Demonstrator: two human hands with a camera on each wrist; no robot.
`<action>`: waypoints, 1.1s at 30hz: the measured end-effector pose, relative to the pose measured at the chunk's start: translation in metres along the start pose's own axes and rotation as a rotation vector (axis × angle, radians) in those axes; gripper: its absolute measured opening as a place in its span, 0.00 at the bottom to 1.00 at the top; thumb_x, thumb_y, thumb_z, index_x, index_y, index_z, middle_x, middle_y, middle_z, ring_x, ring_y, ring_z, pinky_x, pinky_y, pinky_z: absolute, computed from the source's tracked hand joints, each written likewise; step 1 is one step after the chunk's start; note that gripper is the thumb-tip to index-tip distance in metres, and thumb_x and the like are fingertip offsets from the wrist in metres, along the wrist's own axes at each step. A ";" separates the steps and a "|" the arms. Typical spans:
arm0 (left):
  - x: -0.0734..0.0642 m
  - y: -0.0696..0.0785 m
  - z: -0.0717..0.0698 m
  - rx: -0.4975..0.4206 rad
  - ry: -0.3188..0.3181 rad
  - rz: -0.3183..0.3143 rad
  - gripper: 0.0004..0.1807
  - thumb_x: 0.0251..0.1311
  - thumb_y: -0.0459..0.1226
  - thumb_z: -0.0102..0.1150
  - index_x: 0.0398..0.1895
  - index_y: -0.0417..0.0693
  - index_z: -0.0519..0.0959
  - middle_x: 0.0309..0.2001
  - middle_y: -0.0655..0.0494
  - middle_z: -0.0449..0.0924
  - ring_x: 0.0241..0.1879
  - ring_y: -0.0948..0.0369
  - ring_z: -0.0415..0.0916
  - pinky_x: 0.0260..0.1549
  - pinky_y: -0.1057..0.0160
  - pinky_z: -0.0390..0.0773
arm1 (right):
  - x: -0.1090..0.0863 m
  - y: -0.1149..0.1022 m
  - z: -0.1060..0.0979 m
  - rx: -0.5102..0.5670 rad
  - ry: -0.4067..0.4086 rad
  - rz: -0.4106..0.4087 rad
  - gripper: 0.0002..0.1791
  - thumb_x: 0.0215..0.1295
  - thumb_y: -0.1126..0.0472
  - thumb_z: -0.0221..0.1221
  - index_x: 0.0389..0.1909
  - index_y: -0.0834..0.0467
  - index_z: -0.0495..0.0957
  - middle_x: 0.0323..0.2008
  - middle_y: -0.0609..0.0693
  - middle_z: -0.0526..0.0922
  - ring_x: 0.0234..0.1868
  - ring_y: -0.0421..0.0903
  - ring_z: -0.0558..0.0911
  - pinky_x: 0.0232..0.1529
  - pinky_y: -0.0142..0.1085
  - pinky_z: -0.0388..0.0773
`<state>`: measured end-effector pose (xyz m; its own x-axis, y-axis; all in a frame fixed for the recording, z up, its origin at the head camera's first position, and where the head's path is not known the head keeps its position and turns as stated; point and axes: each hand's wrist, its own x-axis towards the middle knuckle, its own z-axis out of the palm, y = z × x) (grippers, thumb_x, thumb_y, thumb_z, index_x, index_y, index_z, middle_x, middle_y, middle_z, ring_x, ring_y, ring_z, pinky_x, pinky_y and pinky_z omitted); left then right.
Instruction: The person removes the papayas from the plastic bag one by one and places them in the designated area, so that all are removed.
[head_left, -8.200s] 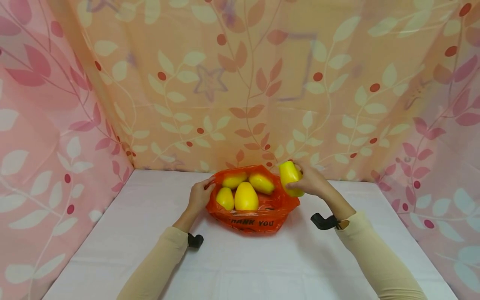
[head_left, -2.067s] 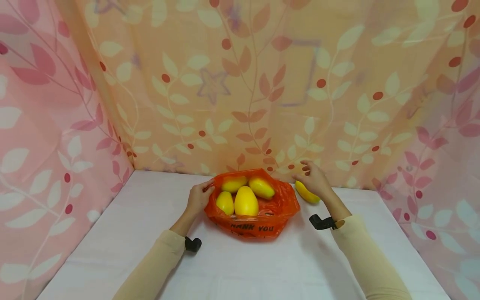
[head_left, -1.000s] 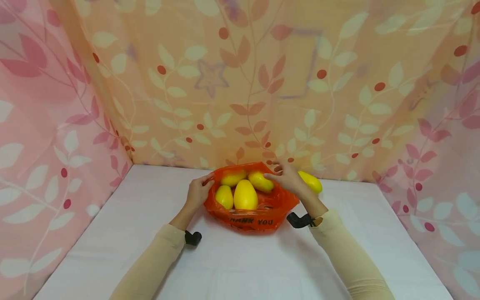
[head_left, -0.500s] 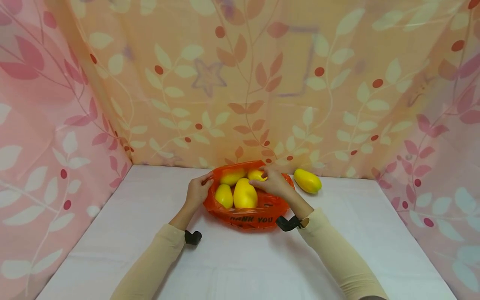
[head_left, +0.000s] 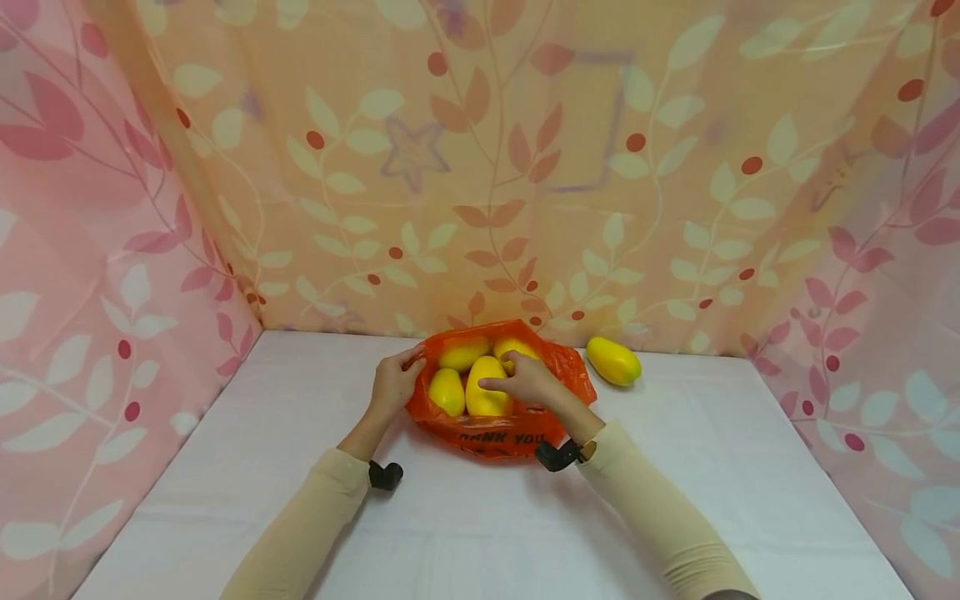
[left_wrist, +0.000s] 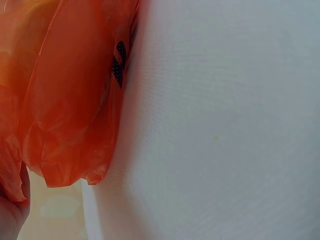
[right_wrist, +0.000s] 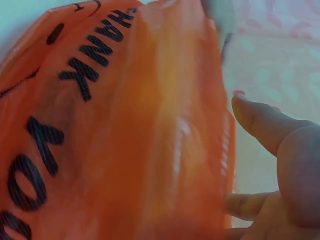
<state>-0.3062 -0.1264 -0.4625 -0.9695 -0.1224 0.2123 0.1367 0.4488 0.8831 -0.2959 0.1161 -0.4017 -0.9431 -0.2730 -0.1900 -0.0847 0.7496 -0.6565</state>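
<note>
An orange-red plastic bag (head_left: 480, 440) printed THANK YOU sits with its mouth spread wide on the table. Several yellow mangoes lie inside, among them a large front mango (head_left: 480, 402) and a smaller left mango (head_left: 446, 392). At the bag's left rim, my left hand (head_left: 392, 387) pinches the plastic. My right hand (head_left: 527, 382) reaches in over the right rim, fingers spread, its thumb overlapping the front mango and its fingers near the back right mango (head_left: 513, 344), which they partly cover. In the right wrist view, thumb and fingers stand apart beside the bag.
One more yellow mango (head_left: 613, 361) lies on the white tabletop (head_left: 465, 533), just right of the bag. Close behind the table's back edge hangs a leaf-patterned curtain (head_left: 315, 250), with pink cloth at both sides.
Earlier, my right hand held a mango at the bag's right rim; that mango now lies on the table. The right hand has since moved left into the bag. The left hand stays put.
</note>
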 end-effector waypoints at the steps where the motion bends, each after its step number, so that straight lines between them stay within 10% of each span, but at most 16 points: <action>1: 0.000 0.000 0.000 0.000 0.003 0.001 0.18 0.66 0.34 0.57 0.58 0.41 0.79 0.54 0.43 0.82 0.57 0.48 0.78 0.54 0.51 0.79 | 0.000 0.000 0.002 -0.010 0.001 0.004 0.46 0.59 0.39 0.64 0.69 0.63 0.63 0.63 0.61 0.73 0.59 0.57 0.74 0.63 0.51 0.72; 6: 0.000 0.000 0.000 -0.005 0.008 0.000 0.18 0.66 0.33 0.57 0.57 0.41 0.79 0.54 0.43 0.82 0.58 0.48 0.77 0.55 0.51 0.78 | 0.001 -0.001 0.010 -0.053 0.016 0.024 0.46 0.57 0.37 0.64 0.68 0.63 0.64 0.56 0.57 0.76 0.49 0.53 0.74 0.52 0.45 0.76; 33: 0.001 -0.006 0.000 -0.021 0.002 -0.001 0.18 0.65 0.33 0.57 0.57 0.39 0.79 0.54 0.42 0.82 0.57 0.48 0.77 0.54 0.51 0.78 | 0.009 -0.001 0.028 -0.045 0.062 0.071 0.51 0.54 0.40 0.68 0.69 0.66 0.59 0.58 0.61 0.75 0.54 0.57 0.75 0.61 0.50 0.72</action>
<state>-0.3082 -0.1294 -0.4672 -0.9692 -0.1245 0.2127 0.1404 0.4303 0.8917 -0.2956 0.0964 -0.4230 -0.9652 -0.1813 -0.1887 -0.0297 0.7925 -0.6092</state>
